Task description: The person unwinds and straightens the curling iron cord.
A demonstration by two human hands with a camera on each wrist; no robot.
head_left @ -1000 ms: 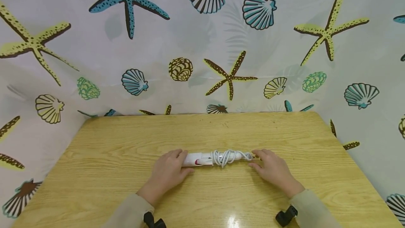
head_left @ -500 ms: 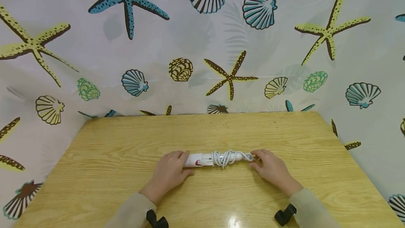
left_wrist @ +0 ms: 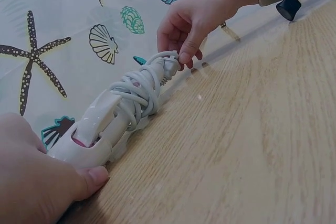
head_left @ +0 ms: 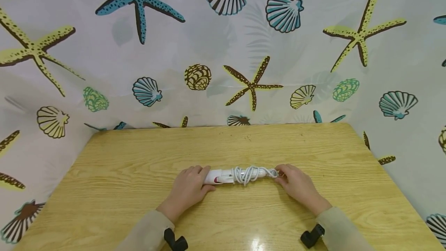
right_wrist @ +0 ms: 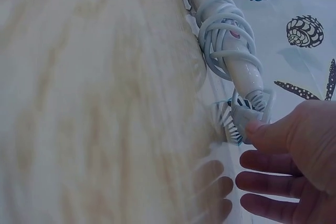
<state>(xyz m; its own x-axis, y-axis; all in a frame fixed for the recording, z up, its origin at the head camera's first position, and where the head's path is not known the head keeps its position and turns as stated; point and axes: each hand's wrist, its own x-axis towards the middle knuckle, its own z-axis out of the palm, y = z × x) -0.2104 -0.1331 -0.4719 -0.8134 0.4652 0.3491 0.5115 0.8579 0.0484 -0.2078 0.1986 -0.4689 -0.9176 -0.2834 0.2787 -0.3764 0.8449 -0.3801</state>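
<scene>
A white hair-iron-like device (head_left: 228, 176) lies crosswise on the wooden table, its grey-white cord (head_left: 248, 175) wound round the right part. My left hand (head_left: 189, 188) grips its thick left end, thumb on the near side. At the other end my right hand (head_left: 299, 186) pinches the plug (right_wrist: 244, 119) between thumb and forefinger; the other fingers extend loosely below in the right wrist view. The left wrist view shows the device's clamp lever (left_wrist: 100, 115) and a bit of pink beside it. Part of the left end is hidden under my left hand.
The wooden table (head_left: 139, 154) extends around both hands. Behind and at both sides hangs a white cloth (head_left: 223, 49) printed with starfish and shells. A black strapped device (head_left: 312, 236) sits on the right sleeve, another (head_left: 175, 240) on the left.
My right hand has shifted slightly left, and its thumb and forefinger have closed on the plug. My left hand has slid very slightly right with its grip kept.
</scene>
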